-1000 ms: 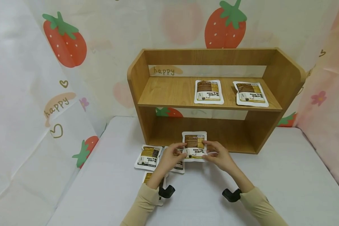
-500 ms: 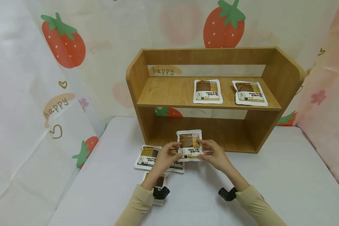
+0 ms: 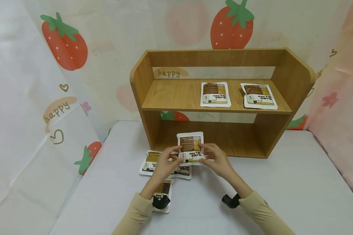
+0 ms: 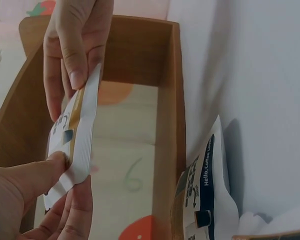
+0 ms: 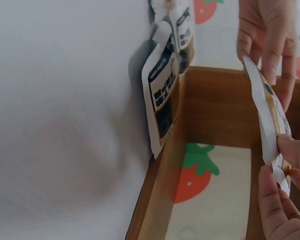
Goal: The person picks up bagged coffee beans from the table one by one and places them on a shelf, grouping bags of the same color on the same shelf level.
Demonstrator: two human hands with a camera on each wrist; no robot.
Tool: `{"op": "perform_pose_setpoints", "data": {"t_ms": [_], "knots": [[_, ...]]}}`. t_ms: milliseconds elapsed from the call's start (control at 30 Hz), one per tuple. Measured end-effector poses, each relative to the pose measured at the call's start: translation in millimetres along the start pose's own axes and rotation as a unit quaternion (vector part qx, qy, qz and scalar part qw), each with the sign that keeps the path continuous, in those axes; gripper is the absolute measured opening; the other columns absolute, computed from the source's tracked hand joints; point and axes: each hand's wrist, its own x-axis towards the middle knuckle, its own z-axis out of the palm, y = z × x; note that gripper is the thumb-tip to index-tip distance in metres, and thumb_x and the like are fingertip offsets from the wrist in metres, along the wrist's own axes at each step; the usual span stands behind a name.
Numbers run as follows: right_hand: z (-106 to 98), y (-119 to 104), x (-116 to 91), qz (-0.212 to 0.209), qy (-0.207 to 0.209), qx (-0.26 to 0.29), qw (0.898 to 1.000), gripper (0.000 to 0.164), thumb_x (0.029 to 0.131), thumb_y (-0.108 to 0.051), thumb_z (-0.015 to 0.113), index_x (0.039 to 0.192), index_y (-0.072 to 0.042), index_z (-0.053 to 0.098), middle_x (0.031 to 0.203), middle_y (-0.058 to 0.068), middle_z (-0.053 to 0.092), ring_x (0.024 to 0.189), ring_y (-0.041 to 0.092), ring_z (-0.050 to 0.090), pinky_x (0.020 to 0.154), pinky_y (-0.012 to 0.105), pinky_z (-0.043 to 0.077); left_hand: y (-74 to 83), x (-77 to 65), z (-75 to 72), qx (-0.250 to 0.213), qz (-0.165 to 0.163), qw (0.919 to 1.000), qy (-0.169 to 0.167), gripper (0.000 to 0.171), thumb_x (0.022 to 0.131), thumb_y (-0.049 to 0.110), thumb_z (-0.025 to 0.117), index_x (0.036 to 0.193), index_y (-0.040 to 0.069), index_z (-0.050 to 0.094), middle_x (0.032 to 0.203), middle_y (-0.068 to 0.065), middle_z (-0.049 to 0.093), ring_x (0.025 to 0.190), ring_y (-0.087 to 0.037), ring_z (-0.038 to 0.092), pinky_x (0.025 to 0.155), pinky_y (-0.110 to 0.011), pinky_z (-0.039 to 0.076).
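Both hands hold a white-edged coffee pouch [image 3: 191, 147] with brown and yellow print, raised in front of the shelf's lower level. My left hand [image 3: 165, 164] pinches its left edge between thumb and fingers; my right hand [image 3: 218, 161] pinches the right edge. From the left wrist, the pouch [image 4: 75, 135] appears nearly edge-on between the two hands. Beneath the left hand and forearm, two more pouches lie side by side, one pouch [image 3: 149, 163] partly covered and another pouch [image 3: 183, 172] mostly hidden. A third pouch [image 3: 165, 189] lies nearer, partly behind the left wrist's camera.
A two-level wooden shelf [image 3: 216, 110] stands at the back of the white table [image 3: 297, 182]. On its upper level lie a pouch [image 3: 215, 94] near the middle and another pouch [image 3: 259, 96] at the right. Strawberry-printed cloth [image 3: 111, 42] hangs behind.
Both hands have carried the held pouch leftward and slightly up, so it now overlaps the pouches on the table more. Their grip stays the same. The view has shifted slightly.
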Motion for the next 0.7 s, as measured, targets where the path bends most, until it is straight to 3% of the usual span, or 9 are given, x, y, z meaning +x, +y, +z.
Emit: {"op": "perform_pose_setpoints", "data": {"t_ms": [133, 267, 500, 700], "knots": [[6, -4, 1, -0.028, 0.005, -0.022, 0.999, 0.056, 0.076, -0.003, 0.074, 0.129, -0.008, 0.055, 0.119, 0.013, 0.053, 0.096, 0.027, 0.060, 0.079, 0.036, 0.054, -0.3, -2.1, -3.5, 0.009, -0.001, 0.9999, 0.010, 0.047, 0.079, 0.015, 0.073, 0.124, 0.019, 0.060, 0.109, -0.008, 0.057, 0.082, -0.016, 0.059, 0.062, -0.019, 0.051], [9, -8, 4, -0.051, 0.010, -0.047, 0.998, 0.058, 0.077, -0.004, 0.074, 0.131, -0.009, 0.052, 0.120, 0.013, 0.054, 0.096, 0.025, 0.060, 0.079, 0.035, 0.054, 2.6, -3.0, -7.2, 0.002, 0.007, 0.9999, 0.013, 0.051, 0.078, 0.013, 0.073, 0.127, 0.017, 0.058, 0.114, -0.009, 0.056, 0.086, -0.022, 0.059, 0.067, -0.023, 0.053], [7, -18, 11, -0.076, 0.020, -0.069, 0.995, 0.059, 0.078, -0.007, 0.073, 0.132, -0.011, 0.051, 0.120, 0.010, 0.054, 0.100, 0.029, 0.059, 0.079, 0.035, 0.054, 38.6, -8.9, -19.6, -0.008, 0.063, 0.9977, 0.025, 0.049, 0.080, 0.000, 0.069, 0.127, -0.002, 0.054, 0.115, -0.022, 0.055, 0.088, -0.039, 0.054, 0.074, -0.036, 0.055], [6, -26, 17, -0.095, 0.027, -0.065, 0.993, 0.056, 0.078, -0.005, 0.073, 0.131, -0.010, 0.052, 0.116, 0.009, 0.054, 0.099, 0.026, 0.059, 0.078, 0.029, 0.054, 50.8, -7.9, -24.6, 0.003, 0.065, 0.9971, 0.039, 0.049, 0.080, 0.000, 0.069, 0.126, -0.001, 0.055, 0.109, -0.022, 0.057, 0.090, -0.041, 0.055, 0.077, -0.039, 0.054]]}}
